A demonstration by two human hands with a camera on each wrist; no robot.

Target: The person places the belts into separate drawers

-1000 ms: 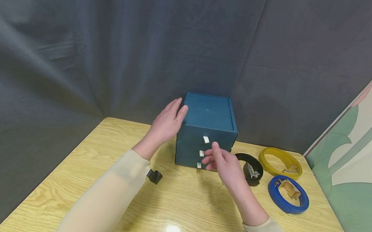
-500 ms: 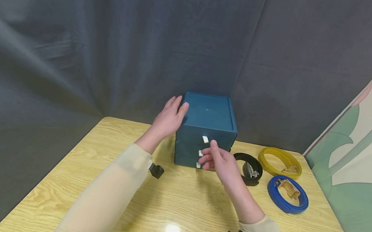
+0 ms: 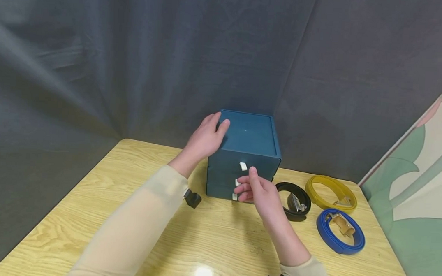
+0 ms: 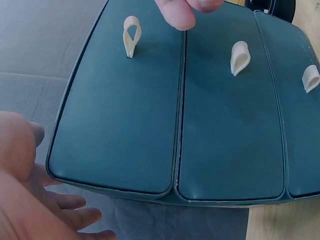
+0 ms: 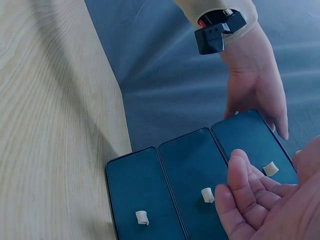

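A teal box (image 3: 250,135) with three stacked drawers stands at the table's back middle, each drawer front with a white loop tab. My left hand (image 3: 216,123) rests on the box's top left edge, thumb on the lid, fingers straight along the side. The right hand (image 3: 245,184) hovers at the drawer fronts with relaxed fingers, its index fingertip (image 4: 175,14) close to the top tab (image 4: 131,36) and gripping nothing. In the right wrist view the right hand (image 5: 260,200) is open beside the middle tab (image 5: 207,194), while the left hand (image 5: 255,85) lies against the box's side.
Three coiled belts lie right of the box: black (image 3: 294,199), yellow (image 3: 331,193) and blue (image 3: 341,229). The wooden table (image 3: 128,216) is backed by a dark curtain. A patterned panel (image 3: 415,183) leans at the right edge.
My left hand has slid further onto the box's top left corner. The right hand has crept a little left, closer to the drawer fronts.
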